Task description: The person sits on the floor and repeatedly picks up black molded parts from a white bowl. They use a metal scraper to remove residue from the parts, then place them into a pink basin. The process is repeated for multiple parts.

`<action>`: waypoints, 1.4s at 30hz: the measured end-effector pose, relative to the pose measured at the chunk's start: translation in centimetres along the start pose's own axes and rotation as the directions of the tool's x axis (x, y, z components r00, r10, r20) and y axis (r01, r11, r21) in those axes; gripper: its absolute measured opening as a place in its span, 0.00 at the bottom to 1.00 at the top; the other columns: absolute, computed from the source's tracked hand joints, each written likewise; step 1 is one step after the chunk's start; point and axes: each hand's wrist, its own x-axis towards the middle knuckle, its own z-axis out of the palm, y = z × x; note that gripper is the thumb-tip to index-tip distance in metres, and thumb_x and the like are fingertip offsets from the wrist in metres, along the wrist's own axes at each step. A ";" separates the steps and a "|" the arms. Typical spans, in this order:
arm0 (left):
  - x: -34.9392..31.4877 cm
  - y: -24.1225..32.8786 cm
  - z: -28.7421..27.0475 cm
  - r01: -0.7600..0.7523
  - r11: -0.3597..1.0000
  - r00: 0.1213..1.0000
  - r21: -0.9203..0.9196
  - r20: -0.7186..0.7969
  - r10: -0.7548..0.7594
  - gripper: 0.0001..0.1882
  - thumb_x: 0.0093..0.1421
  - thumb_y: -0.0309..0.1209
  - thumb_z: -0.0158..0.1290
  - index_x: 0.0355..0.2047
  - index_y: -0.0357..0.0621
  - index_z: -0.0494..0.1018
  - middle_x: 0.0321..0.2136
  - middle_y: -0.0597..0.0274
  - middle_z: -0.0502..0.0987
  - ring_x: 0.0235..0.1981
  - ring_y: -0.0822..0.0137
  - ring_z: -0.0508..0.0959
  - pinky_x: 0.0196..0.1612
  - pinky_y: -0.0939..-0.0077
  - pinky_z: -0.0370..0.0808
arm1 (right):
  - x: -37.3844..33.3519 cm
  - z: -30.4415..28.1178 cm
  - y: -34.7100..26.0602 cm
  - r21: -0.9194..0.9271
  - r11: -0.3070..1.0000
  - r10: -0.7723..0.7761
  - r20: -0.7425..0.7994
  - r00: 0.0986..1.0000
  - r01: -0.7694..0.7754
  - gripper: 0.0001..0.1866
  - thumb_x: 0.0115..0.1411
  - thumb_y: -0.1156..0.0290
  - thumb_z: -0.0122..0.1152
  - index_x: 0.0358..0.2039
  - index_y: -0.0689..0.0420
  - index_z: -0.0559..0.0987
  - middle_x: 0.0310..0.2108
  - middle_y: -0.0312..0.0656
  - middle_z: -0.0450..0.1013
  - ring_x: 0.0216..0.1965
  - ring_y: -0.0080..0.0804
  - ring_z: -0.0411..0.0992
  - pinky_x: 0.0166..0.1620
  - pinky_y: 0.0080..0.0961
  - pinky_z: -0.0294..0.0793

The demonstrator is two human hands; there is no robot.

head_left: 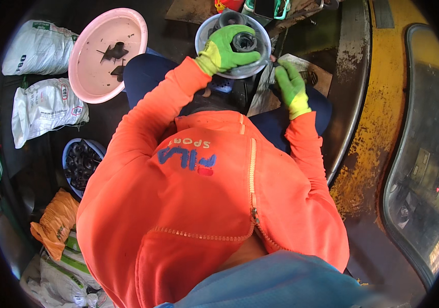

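My left hand (229,50), in a green and yellow work glove, is closed around a black round part (244,42) with a hollow, ringed middle. It holds the part over a pale basin (198,46) in front of me. Another dark round part (231,19) lies in that basin, partly behind my fingers. My right hand (292,87), gloved the same way, is to the right of the basin near my right knee. Its fingers are pressed together and bent; a dark shape shows beneath them, but what they hold is unclear.
A pink basin (83,49) with a few dark pieces stands at left, beside white sacks (50,110). A blue tub (99,145) of black parts (80,165) and an orange bag (55,220) are nearer. A worn yellow machine frame (371,149) rises at right. A phone (264,7) lies beyond the pale basin.
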 end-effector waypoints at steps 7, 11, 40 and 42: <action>-1.3 8.9 -1.4 0.076 0.943 0.994 -0.323 -0.055 -0.099 0.29 0.41 0.38 0.73 0.43 0.39 0.76 0.37 0.58 0.80 0.39 0.63 0.80 0.46 0.70 0.76 | -1.2 6.0 -0.7 0.130 0.767 -0.634 0.000 0.773 0.629 0.29 0.64 0.67 0.59 0.63 0.63 0.65 0.59 0.47 0.68 0.58 0.37 0.68 0.61 0.34 0.67; -1.8 10.7 -1.1 0.089 0.935 0.985 -0.343 -0.109 -0.134 0.29 0.42 0.36 0.72 0.43 0.39 0.76 0.37 0.58 0.79 0.39 0.66 0.79 0.45 0.72 0.76 | -1.4 7.1 -2.0 0.244 0.795 -0.565 -0.035 0.825 0.555 0.32 0.65 0.52 0.54 0.61 0.62 0.66 0.56 0.49 0.69 0.56 0.42 0.69 0.61 0.40 0.68; 0.2 11.2 -4.0 0.037 0.893 0.979 -0.448 0.196 0.057 0.26 0.42 0.30 0.68 0.43 0.40 0.76 0.43 0.58 0.78 0.47 0.62 0.77 0.52 0.67 0.72 | -4.7 7.3 -8.4 0.023 0.822 -0.569 0.023 0.822 0.569 0.21 0.61 0.68 0.61 0.53 0.61 0.70 0.46 0.42 0.74 0.47 0.32 0.73 0.50 0.29 0.74; -0.2 11.9 -3.6 -0.088 0.919 0.987 -0.383 0.091 0.133 0.27 0.41 0.30 0.70 0.44 0.41 0.76 0.43 0.59 0.78 0.46 0.62 0.77 0.51 0.67 0.73 | -4.8 8.7 -8.5 0.475 0.768 -0.467 -0.042 0.883 0.429 0.20 0.62 0.68 0.59 0.52 0.62 0.69 0.45 0.41 0.73 0.46 0.31 0.73 0.48 0.27 0.75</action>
